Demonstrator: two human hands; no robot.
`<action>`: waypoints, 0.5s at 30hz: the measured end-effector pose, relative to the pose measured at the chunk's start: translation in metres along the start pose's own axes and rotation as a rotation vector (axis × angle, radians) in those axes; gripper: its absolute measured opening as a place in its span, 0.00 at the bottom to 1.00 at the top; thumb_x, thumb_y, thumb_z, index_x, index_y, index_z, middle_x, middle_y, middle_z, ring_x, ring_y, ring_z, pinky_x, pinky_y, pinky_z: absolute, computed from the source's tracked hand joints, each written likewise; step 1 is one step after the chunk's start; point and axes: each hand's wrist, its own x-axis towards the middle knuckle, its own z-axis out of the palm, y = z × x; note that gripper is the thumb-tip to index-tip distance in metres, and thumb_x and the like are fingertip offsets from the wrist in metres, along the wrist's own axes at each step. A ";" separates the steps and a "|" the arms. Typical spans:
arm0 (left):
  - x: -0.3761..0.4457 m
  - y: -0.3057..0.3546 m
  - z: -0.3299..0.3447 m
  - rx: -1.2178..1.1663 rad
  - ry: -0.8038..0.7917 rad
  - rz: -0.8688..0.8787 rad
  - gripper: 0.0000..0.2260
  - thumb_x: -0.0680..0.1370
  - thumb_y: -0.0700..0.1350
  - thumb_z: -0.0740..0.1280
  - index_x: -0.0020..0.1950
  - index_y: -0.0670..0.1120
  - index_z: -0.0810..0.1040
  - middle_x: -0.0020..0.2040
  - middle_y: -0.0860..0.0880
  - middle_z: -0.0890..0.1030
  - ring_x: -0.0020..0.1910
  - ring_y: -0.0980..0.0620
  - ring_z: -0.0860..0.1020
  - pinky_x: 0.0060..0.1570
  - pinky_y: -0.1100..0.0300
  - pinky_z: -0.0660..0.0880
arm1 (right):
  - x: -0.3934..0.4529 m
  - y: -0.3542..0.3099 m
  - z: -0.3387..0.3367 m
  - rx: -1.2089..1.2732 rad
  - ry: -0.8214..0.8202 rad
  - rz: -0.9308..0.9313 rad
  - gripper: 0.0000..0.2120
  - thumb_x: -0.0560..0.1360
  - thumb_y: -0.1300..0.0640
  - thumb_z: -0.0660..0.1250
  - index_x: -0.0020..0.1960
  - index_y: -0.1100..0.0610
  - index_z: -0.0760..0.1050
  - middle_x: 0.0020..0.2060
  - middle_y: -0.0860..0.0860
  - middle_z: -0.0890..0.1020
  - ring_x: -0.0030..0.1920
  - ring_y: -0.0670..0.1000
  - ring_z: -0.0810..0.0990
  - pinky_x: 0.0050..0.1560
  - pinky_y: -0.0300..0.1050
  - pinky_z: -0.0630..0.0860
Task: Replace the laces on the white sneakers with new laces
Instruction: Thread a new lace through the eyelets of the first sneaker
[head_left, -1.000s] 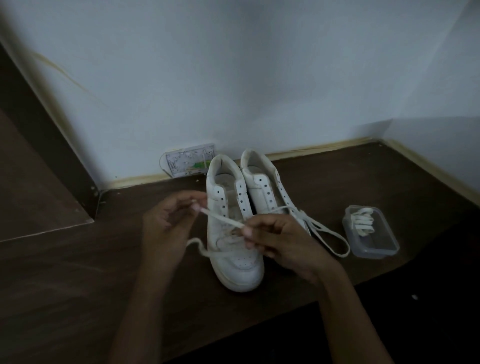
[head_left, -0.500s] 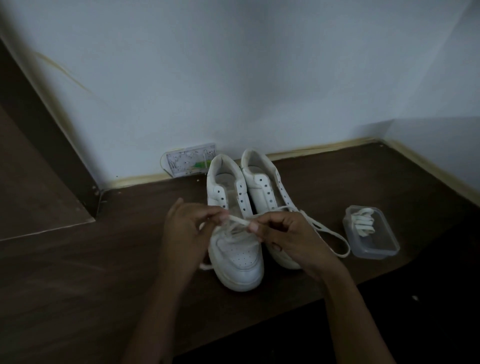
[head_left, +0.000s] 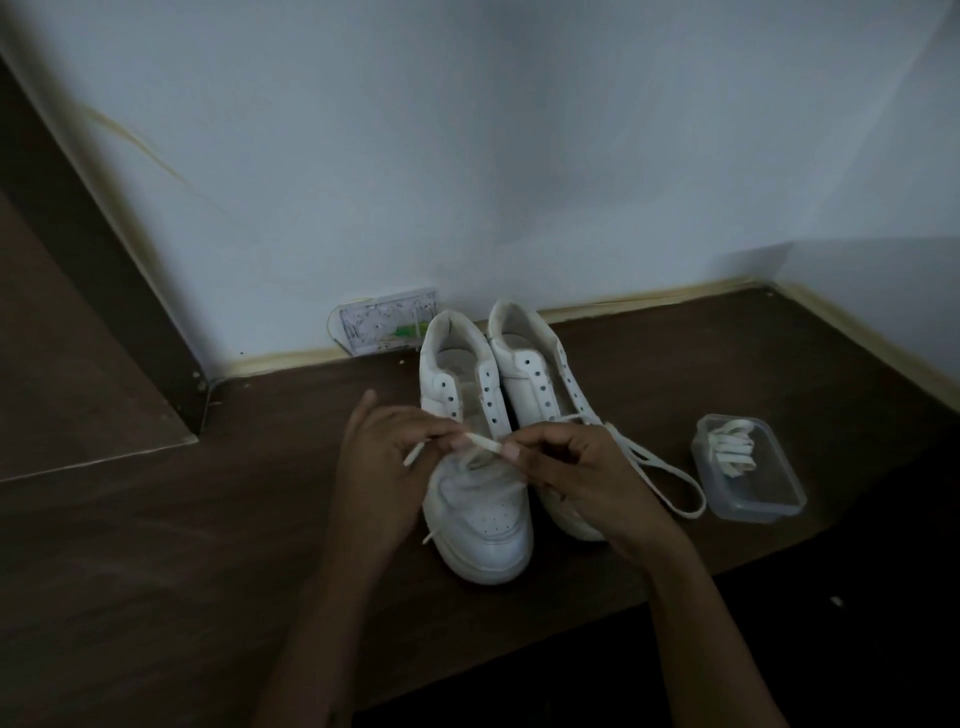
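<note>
Two white sneakers stand side by side at the centre of the frame on a dark wooden surface (head_left: 156, 571), heels toward the pale wall and toes toward the lower edge. Over the tongue of the left-hand sneaker (head_left: 475, 499), the left hand (head_left: 379, 478) and the right hand (head_left: 576, 478) meet, each pinching the same flat white lace (head_left: 485, 442) between thumb and fingertips; a short stiff end of it juts out toward the lower left from the left hand's fingers. Most eyelets on this shoe show as bare dark holes. The right-hand sneaker (head_left: 535, 364), partly hidden behind the right hand, has a second lace (head_left: 670, 478) trailing off its side in a loose loop on the wood. Right of centre, near that loop, sits a clear plastic container (head_left: 763, 499) with folded white laces (head_left: 730, 447) inside. Behind the heels, a small printed packet (head_left: 384, 322) leans against the wall.
</note>
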 end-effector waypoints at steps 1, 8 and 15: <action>0.001 -0.005 -0.007 0.044 0.053 -0.065 0.05 0.76 0.49 0.69 0.46 0.60 0.82 0.42 0.65 0.80 0.47 0.63 0.78 0.73 0.59 0.53 | 0.000 0.001 -0.004 0.010 0.012 0.003 0.06 0.76 0.63 0.67 0.50 0.62 0.82 0.31 0.45 0.81 0.32 0.39 0.77 0.34 0.29 0.71; -0.001 -0.023 -0.030 0.361 0.119 -0.315 0.05 0.76 0.49 0.70 0.50 0.52 0.85 0.45 0.52 0.85 0.47 0.50 0.82 0.65 0.39 0.68 | 0.000 0.010 -0.018 -0.101 0.088 -0.018 0.06 0.74 0.62 0.69 0.47 0.54 0.83 0.35 0.45 0.83 0.34 0.39 0.77 0.36 0.30 0.72; -0.004 -0.024 -0.032 0.500 0.105 -0.438 0.04 0.76 0.48 0.70 0.48 0.56 0.84 0.46 0.53 0.84 0.51 0.48 0.79 0.63 0.44 0.67 | 0.005 0.017 -0.015 -0.310 0.214 -0.054 0.10 0.75 0.58 0.70 0.48 0.43 0.80 0.41 0.44 0.83 0.42 0.43 0.80 0.44 0.36 0.76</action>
